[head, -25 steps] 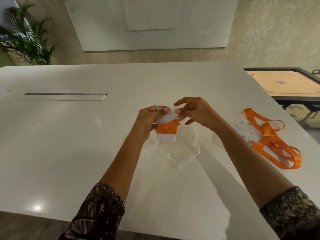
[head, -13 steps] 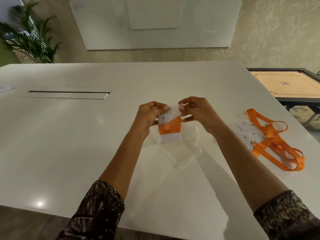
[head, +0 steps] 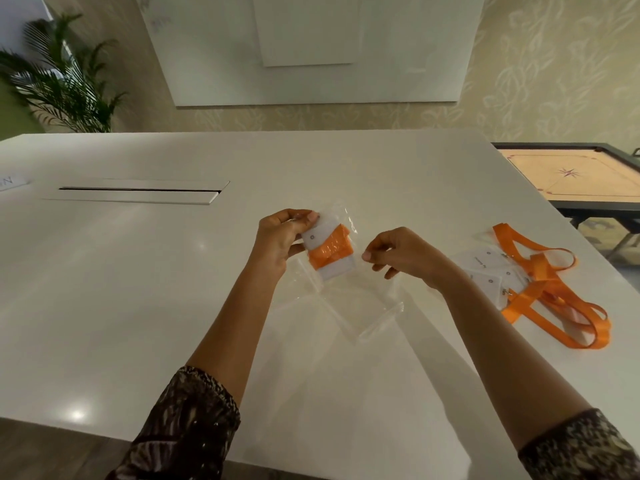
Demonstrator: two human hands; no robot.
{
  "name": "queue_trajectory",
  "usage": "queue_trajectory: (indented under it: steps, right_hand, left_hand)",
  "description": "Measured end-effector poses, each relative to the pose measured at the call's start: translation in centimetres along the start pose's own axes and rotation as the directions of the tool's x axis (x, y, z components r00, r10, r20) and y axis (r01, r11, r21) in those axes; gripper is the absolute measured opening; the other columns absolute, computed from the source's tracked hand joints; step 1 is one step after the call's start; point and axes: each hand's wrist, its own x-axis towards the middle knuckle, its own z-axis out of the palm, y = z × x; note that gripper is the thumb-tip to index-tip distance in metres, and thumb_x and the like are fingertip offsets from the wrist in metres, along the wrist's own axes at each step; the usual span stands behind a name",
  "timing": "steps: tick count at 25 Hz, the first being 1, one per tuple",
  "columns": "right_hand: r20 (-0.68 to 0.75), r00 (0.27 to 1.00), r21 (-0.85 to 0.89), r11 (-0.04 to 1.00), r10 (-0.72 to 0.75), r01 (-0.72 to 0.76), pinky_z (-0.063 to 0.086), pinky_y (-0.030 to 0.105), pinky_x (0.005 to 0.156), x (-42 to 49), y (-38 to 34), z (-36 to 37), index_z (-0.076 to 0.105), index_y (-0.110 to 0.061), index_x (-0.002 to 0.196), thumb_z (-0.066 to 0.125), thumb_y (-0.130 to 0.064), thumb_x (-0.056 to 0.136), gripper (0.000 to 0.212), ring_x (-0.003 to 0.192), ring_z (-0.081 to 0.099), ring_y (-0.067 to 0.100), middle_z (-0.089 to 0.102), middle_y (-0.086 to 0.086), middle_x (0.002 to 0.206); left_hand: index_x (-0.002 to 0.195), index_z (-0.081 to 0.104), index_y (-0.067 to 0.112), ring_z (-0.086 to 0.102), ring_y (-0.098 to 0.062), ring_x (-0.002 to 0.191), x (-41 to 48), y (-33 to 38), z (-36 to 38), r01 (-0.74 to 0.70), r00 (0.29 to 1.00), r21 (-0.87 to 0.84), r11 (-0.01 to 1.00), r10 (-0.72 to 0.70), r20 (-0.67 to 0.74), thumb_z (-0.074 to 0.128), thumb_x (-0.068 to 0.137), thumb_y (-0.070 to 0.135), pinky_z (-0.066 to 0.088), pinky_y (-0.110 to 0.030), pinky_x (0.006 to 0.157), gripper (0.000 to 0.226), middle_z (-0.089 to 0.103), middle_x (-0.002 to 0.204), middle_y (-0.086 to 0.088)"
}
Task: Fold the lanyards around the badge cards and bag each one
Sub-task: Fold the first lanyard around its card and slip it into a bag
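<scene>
left hand [head: 278, 242]: held above the white table [head: 138, 289], near centre. fingers and thumb were curled round a clear bag [head: 348, 216], clamped on its left side. inside the bag a white badge card [head: 341, 271] was seen, tilted, with an orange lanyard [head: 330, 249] wrapped in a band across its middle. the bag's open top was seen projecting past the card on the far side.

right hand [head: 401, 256]: held just to the right of the bagged card, apart from it. thumb and forefinger were pressed together at the tips, remaining fingers loosely curled. whether a film edge was caught in the pinch could not be told.

below both hands, flat empty clear bags [head: 367, 310] were noted lying on the table.

to the right, a heap of loose orange lanyards [head: 554, 299] was recorded, overlapping several white cards [head: 491, 268], well apart from the hands.

far left of the table: a long cable slot [head: 138, 192]. beyond the right edge: a carrom board [head: 571, 174]. far left corner of the room: a potted palm [head: 65, 84].
</scene>
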Motion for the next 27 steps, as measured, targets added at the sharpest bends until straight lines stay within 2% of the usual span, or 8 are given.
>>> queue_trajectory:
  steps: [4, 6, 10, 13, 16, 18, 23, 27]
  right_hand:
    - [-0.141, 0.984, 0.101, 0.988, -0.105, 0.12, 0.058, 0.029, 0.071, 1.0, -2.4, -0.1, 0.067, -0.015, 0.114, 0.076, -0.035, 0.078, 0.042, 0.091, 0.068, 0.012, 0.071, 0.0, 0.098]
    - [-0.095, 0.989, 0.112, 0.986, -0.112, 0.123, 0.057, 0.027, 0.071, 1.6, -3.4, 0.2, 0.069, -0.012, 0.112, 0.073, -0.03, 0.082, 0.035, 0.094, 0.067, 0.015, 0.072, 0.003, 0.1]
    - [-0.103, 0.985, 0.152, 0.976, -0.138, 0.153, 0.054, 0.027, 0.067, 1.9, -3.8, 1.1, 0.074, -0.007, 0.09, 0.068, -0.01, 0.085, 0.008, 0.082, 0.065, 0.02, 0.071, 0.008, 0.086]
    - [-0.142, 0.976, 0.222, 0.956, -0.165, 0.194, 0.055, 0.029, 0.071, 1.8, -3.4, 1.3, 0.071, -0.008, 0.094, 0.069, -0.007, 0.084, 0.009, 0.082, 0.065, 0.019, 0.069, 0.014, 0.09]
    - [-0.044, 0.989, 0.317, 0.937, -0.141, 0.148, 0.055, 0.034, 0.075, 1.6, -3.2, 1.1, 0.07, -0.012, 0.103, 0.068, -0.017, 0.086, 0.017, 0.084, 0.067, 0.018, 0.071, 0.011, 0.093]
    - [0.022, 0.992, 0.344, 0.932, -0.126, 0.111, 0.054, 0.036, 0.076, 1.5, -3.3, 0.8, 0.073, -0.012, 0.101, 0.062, -0.022, 0.091, 0.018, 0.081, 0.065, 0.019, 0.072, 0.006, 0.091]
    - [0.209, 0.969, 0.093, 0.989, -0.134, 0.116, 0.055, 0.032, 0.075, 1.7, -4.7, -0.3, 0.075, -0.014, 0.101, 0.067, -0.015, 0.086, 0.018, 0.085, 0.065, 0.016, 0.072, 0.01, 0.099]
    - [0.238, 0.966, -0.021, 0.993, -0.104, 0.112, 0.056, 0.025, 0.067, 1.8, -5.8, -0.5, 0.075, -0.008, 0.095, 0.069, -0.01, 0.084, 0.013, 0.077, 0.066, 0.014, 0.073, 0.012, 0.09]
  left_hand:
    - [0.085, 0.072, 0.019, 0.069, -0.02, 0.087, -0.7, -0.3, 0.7, -0.036, 0.997, 0.095, 0.995, 0.029, 0.072, 0.079, 0.077, 0.018, 0.058, -0.034, 0.072, 0.011, 0.073, 0.092, -0.003]
    - [0.087, 0.072, 0.018, 0.069, -0.02, 0.09, -1.0, -0.3, 1.2, -0.063, 0.992, 0.14, 0.988, 0.047, 0.118, 0.078, 0.078, 0.018, 0.059, -0.032, 0.07, 0.011, 0.073, 0.091, -0.001]
    - [0.095, 0.073, 0.015, 0.071, -0.017, 0.089, -1.3, 0.0, 1.0, -0.097, 0.976, 0.189, 0.977, 0.056, 0.212, 0.079, 0.077, 0.017, 0.058, -0.028, 0.069, 0.019, 0.075, 0.092, -0.001]
    - [0.093, 0.074, 0.015, 0.073, -0.013, 0.082, -1.2, 0.3, -0.1, -0.134, 0.969, 0.211, 0.968, 0.083, 0.233, 0.078, 0.078, 0.015, 0.057, -0.023, 0.064, 0.015, 0.076, 0.085, 0.002]
    - [0.089, 0.074, 0.013, 0.073, -0.01, 0.078, -1.3, 0.5, -0.7, -0.218, 0.957, 0.223, 0.95, 0.164, 0.239, 0.076, 0.079, 0.008, 0.056, -0.019, 0.063, 0.011, 0.076, 0.08, 0.005]
    - [0.091, 0.073, 0.012, 0.073, -0.01, 0.081, -1.4, 0.5, -0.8, -0.265, 0.941, 0.209, 0.941, 0.205, 0.27, 0.075, 0.079, 0.005, 0.056, -0.018, 0.067, 0.014, 0.076, 0.081, 0.005]
    - [0.104, 0.07, 0.012, 0.072, -0.016, 0.092, -1.7, 0.3, -0.9, -0.335, 0.915, 0.207, 0.919, 0.265, 0.303, 0.074, 0.078, 0.001, 0.056, -0.024, 0.086, 0.028, 0.075, 0.092, -0.008]
    - [0.11, 0.068, 0.007, 0.071, -0.016, 0.093, -1.9, 0.1, -1.1, -0.352, 0.904, 0.209, 0.912, 0.273, 0.33, 0.073, 0.08, 0.001, 0.056, -0.023, 0.085, 0.031, 0.074, 0.098, -0.01]
